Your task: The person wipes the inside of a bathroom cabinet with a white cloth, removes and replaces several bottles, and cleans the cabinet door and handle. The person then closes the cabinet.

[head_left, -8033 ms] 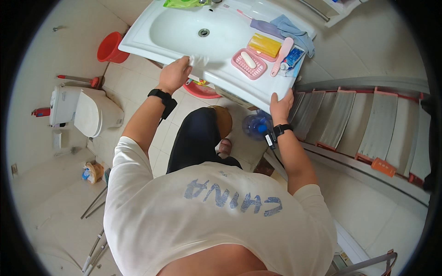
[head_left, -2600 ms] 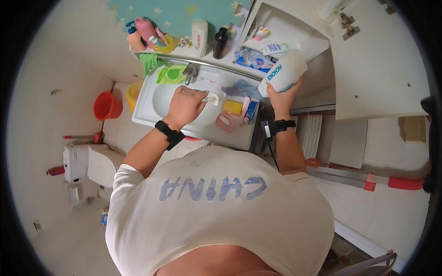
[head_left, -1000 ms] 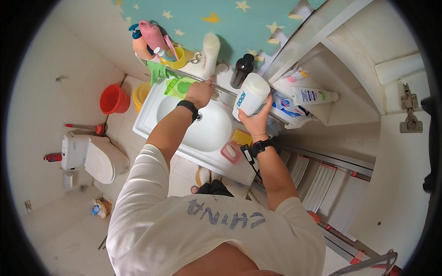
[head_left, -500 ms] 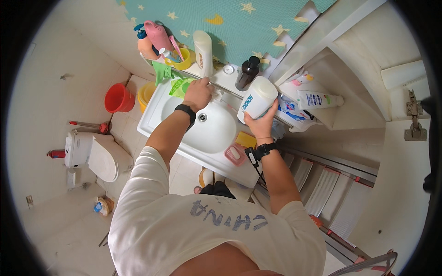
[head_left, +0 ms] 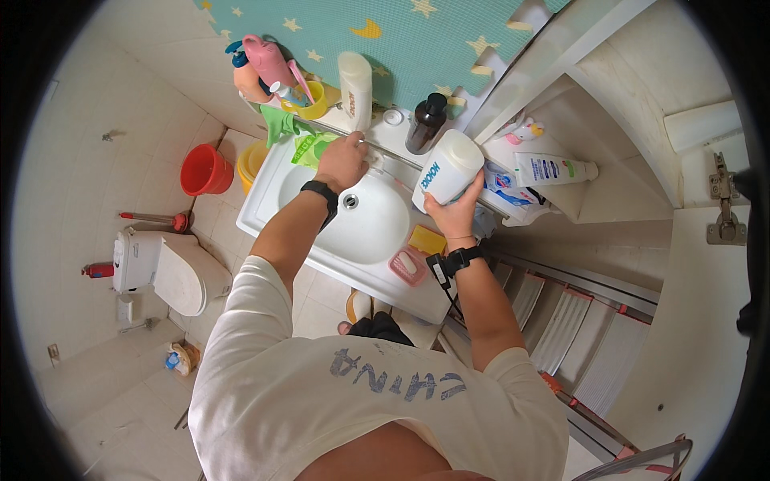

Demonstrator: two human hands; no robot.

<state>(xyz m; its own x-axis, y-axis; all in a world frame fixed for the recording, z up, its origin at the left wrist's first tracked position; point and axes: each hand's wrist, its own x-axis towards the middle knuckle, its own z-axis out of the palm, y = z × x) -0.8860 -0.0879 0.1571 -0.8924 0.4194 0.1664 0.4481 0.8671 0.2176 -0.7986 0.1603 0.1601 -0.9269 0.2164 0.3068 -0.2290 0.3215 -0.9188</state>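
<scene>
My right hand (head_left: 455, 210) holds a large white plastic bottle (head_left: 451, 167) with blue lettering, tilted over the right side of the sink, fingers wrapped round its lower part. My left hand (head_left: 342, 163) reaches over the white sink (head_left: 377, 232) to the ledge at its back. Its fingers are curled down by the foot of a standing white bottle (head_left: 355, 90); what they hold, if anything, is hidden. Close beside that hand lie a bright green packet (head_left: 311, 149) and a green cloth (head_left: 281, 126). A dark bottle (head_left: 427, 123) stands on the ledge near my right hand.
A yellow cup (head_left: 314, 103) and a pink bottle (head_left: 269, 60) stand at the ledge's left end. A pink soap dish (head_left: 407, 266) sits at the sink's right rim. White tubes (head_left: 553, 169) fill the right shelf. A red bucket (head_left: 206, 170) and toilet (head_left: 190, 276) are left; a folded ladder (head_left: 561, 329) leans right.
The whole view has shifted slightly. My left hand stays at the ledge and my right hand keeps the white bottle in nearly the same place.
</scene>
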